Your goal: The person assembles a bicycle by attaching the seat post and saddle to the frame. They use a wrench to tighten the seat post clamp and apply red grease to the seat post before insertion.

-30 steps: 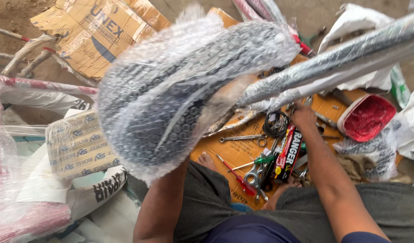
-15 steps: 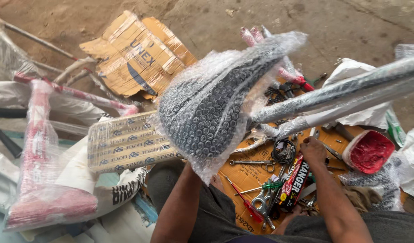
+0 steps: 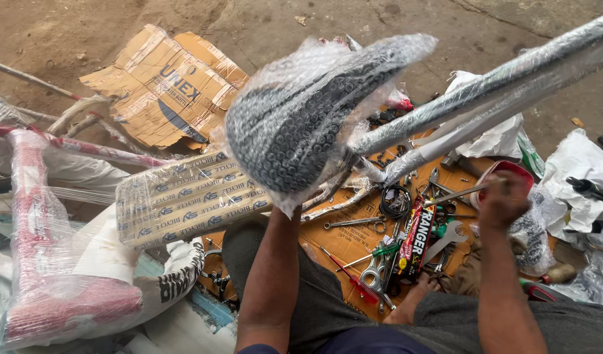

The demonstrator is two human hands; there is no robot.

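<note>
Two hands busy: my left hand (image 3: 285,208) is hidden under the bubble-wrapped bicycle saddle (image 3: 301,124), so its grip I cannot tell; my right hand (image 3: 501,200) clenches a slim metal tool (image 3: 455,195). Wrap is on; tools litter the orange board (image 3: 344,239).

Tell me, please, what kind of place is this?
Probably an outdoor bicycle assembly or repair spot: a bubble-wrapped saddle, a wrapped bicycle frame tube, and spanners and screwdrivers spread on cardboard over bare ground.

One bubble-wrapped bicycle saddle (image 3: 301,124), two screwdrivers (image 3: 344,275), one red bowl (image 3: 511,172), two hands (image 3: 502,200).
</note>
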